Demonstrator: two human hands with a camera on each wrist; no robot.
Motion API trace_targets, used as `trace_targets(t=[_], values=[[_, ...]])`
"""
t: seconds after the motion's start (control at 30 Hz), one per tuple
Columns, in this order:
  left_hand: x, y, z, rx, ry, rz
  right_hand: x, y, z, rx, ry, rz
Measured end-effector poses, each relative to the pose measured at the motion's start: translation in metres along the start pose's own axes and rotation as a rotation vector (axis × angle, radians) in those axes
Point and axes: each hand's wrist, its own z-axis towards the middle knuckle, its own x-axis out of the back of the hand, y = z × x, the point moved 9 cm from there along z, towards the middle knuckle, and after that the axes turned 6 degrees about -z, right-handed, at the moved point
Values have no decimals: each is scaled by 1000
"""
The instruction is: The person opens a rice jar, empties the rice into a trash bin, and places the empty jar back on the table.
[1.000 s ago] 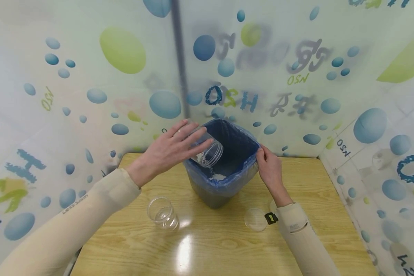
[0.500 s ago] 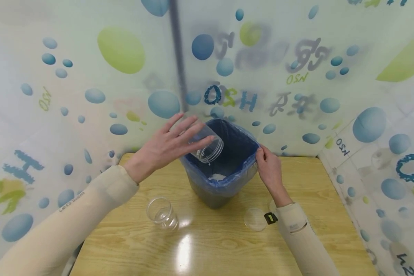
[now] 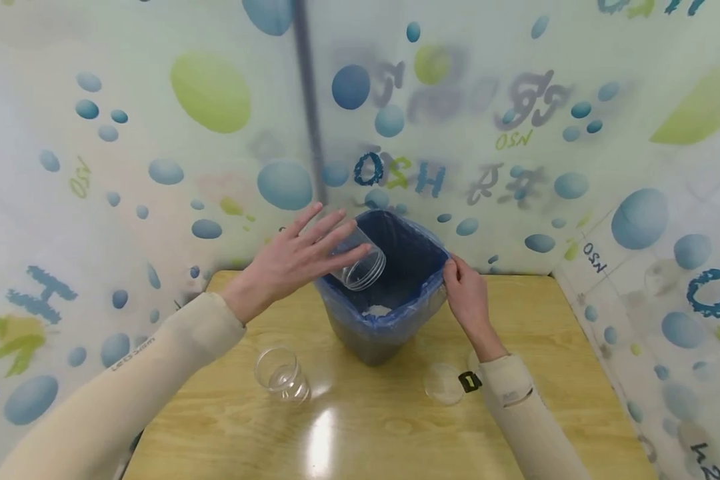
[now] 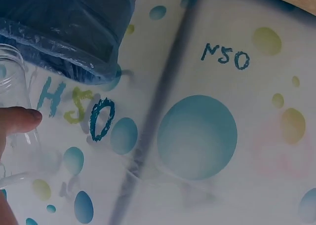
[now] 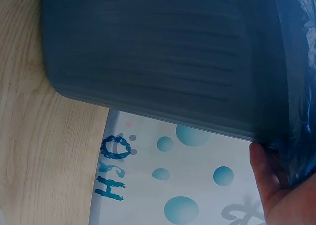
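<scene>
My left hand [image 3: 294, 261] grips a clear plastic jar [image 3: 363, 267], tipped so its mouth faces down into the bin. In the left wrist view a fingertip [image 4: 32, 117] lies against the jar's side. The grey waste bin [image 3: 366, 340] stands on the table, lined with a blue bag [image 3: 390, 323] folded over its rim. White bits [image 3: 377, 311] lie inside it below the jar. At the bin's right corner, my right hand [image 3: 469, 293] pinches the bagged rim between thumb and fingers; the right wrist view shows this hand [image 5: 286, 200] at the bin's edge.
A clear drinking glass [image 3: 283, 377] stands on the wooden table [image 3: 384, 427], left of the bin. To the right a clear round lid [image 3: 444, 383] lies flat by my right wrist. Patterned walls [image 3: 516, 220] rise close behind the bin and on both sides.
White contents seen in the jar a second ago have fallen into the bin, and the jar now looks empty. The left hand shifted only slightly; the right hand has kept its hold.
</scene>
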Motion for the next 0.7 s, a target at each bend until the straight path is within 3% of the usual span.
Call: trace_targets(t=[0.13,0.33,0.5,0.6,0.7], values=[[1,9,2,-33,41,4,1,-1,0,0,14,10],[7,-4,-3,62,48,-10,0,-2,0,7,5,11],[9,-4,-8,88,55,-54,1,-2,0,2,10,10],[13,-7,-11,120,98,-16,0,-1,0,-5,3,7],[16,-3,-11,85,147,47,0,1,-1,-22,3,16]])
